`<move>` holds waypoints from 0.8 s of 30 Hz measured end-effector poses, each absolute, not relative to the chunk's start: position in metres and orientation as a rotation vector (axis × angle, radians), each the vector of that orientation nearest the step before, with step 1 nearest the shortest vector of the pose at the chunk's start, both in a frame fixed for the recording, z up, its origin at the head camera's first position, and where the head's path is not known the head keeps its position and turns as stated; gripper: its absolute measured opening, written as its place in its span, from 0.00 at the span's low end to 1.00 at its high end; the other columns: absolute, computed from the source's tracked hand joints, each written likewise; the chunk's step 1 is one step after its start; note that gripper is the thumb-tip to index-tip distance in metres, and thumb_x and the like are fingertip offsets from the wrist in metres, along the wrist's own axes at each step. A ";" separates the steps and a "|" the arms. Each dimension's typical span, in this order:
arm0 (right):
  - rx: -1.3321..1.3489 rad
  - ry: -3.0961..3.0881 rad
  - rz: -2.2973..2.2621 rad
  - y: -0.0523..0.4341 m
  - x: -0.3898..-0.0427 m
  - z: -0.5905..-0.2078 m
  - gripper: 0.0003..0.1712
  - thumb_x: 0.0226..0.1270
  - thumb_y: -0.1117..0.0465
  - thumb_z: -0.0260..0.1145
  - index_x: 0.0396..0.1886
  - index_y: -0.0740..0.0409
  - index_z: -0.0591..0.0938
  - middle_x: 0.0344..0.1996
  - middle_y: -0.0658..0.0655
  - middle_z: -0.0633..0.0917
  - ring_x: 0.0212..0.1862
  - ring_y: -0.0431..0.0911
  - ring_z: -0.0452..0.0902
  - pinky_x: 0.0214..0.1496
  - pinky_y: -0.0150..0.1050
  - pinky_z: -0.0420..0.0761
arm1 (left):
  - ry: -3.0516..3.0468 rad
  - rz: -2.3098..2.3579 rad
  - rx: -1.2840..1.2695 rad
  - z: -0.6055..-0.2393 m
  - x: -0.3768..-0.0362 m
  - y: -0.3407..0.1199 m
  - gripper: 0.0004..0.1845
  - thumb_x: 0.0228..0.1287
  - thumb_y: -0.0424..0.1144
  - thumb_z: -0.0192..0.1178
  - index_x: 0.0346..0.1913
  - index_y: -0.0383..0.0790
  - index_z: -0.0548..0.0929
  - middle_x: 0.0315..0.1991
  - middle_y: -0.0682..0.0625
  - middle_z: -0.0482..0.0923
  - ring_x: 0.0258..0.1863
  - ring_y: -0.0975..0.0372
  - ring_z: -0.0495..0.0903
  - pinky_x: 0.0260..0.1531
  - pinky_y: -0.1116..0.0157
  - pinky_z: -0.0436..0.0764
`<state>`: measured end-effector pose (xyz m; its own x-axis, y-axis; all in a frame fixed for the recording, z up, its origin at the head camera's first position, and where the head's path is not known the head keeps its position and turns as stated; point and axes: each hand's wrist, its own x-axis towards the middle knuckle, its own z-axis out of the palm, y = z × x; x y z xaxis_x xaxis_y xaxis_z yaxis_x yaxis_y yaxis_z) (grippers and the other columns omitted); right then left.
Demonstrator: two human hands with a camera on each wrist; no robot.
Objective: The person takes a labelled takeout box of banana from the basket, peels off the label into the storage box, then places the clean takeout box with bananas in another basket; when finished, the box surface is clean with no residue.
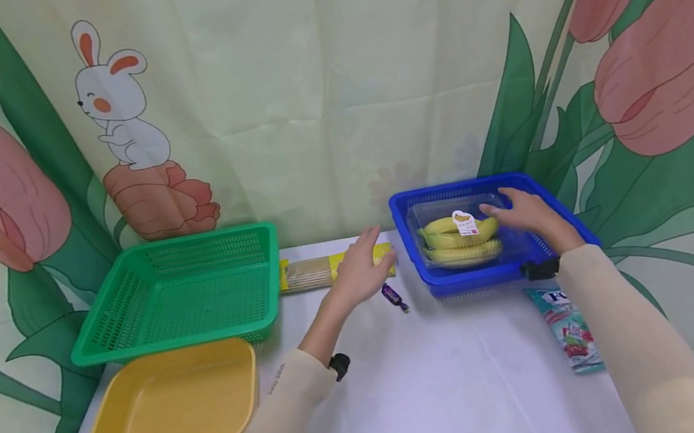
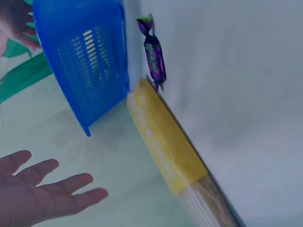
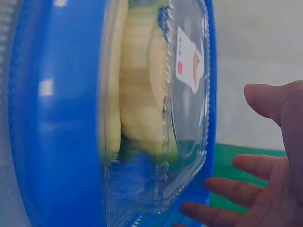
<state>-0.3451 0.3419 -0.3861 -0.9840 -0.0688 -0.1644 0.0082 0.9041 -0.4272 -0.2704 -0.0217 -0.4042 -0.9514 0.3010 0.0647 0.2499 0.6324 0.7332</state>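
Note:
My right hand point(image 1: 524, 211) is over the right side of the blue basket point(image 1: 464, 278), fingers spread beside a clear plastic box of bananas point(image 1: 461, 238) with a white label. In the right wrist view the thumb and fingers point(image 3: 232, 189) stand apart, with nothing between them. My left hand point(image 1: 360, 268) hovers with extended fingers over a yellow packet of dried noodles point(image 1: 311, 273); it holds nothing. A purple wrapped candy point(image 1: 394, 298) lies on the table just right of that hand, near the packet's end in the left wrist view.
A green basket point(image 1: 276, 279) stands at the back left, with a yellow tub point(image 1: 173, 403) in front of it. Partly behind my right sleeve lies a teal snack bag point(image 1: 567, 329). A printed curtain point(image 1: 327, 85) hangs behind the white table point(image 1: 452, 380).

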 end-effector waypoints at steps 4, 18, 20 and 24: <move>-0.015 2.855 -0.668 0.352 -0.352 -0.387 0.59 0.79 0.26 0.45 0.84 0.73 0.49 0.81 0.82 0.51 0.80 0.80 0.47 0.79 0.77 0.56 | 2.693 1.372 0.443 -0.404 -0.279 -0.008 0.36 0.82 0.51 0.53 0.85 0.43 0.59 0.85 0.43 0.59 0.84 0.48 0.61 0.84 0.46 0.61; 0.206 2.554 -0.986 0.377 -0.370 -0.413 0.54 0.83 0.35 0.49 0.82 0.77 0.49 0.77 0.81 0.57 0.71 0.72 0.66 0.73 0.66 0.77 | 2.545 1.425 0.269 -0.425 -0.289 0.034 0.38 0.76 0.44 0.63 0.83 0.46 0.63 0.82 0.42 0.65 0.81 0.47 0.67 0.78 0.47 0.71; 0.218 2.527 -1.038 0.376 -0.371 -0.415 0.52 0.83 0.36 0.47 0.82 0.76 0.51 0.77 0.80 0.58 0.70 0.71 0.66 0.71 0.65 0.78 | 2.529 1.435 0.272 -0.428 -0.288 0.036 0.40 0.74 0.44 0.65 0.84 0.44 0.61 0.82 0.41 0.64 0.79 0.46 0.69 0.78 0.46 0.72; 0.206 2.448 -1.144 0.376 -0.371 -0.414 0.50 0.86 0.38 0.44 0.83 0.76 0.49 0.80 0.81 0.56 0.77 0.74 0.61 0.74 0.65 0.77 | 2.506 1.461 0.237 -0.432 -0.288 0.040 0.44 0.71 0.42 0.69 0.84 0.41 0.60 0.83 0.41 0.62 0.80 0.45 0.67 0.79 0.46 0.70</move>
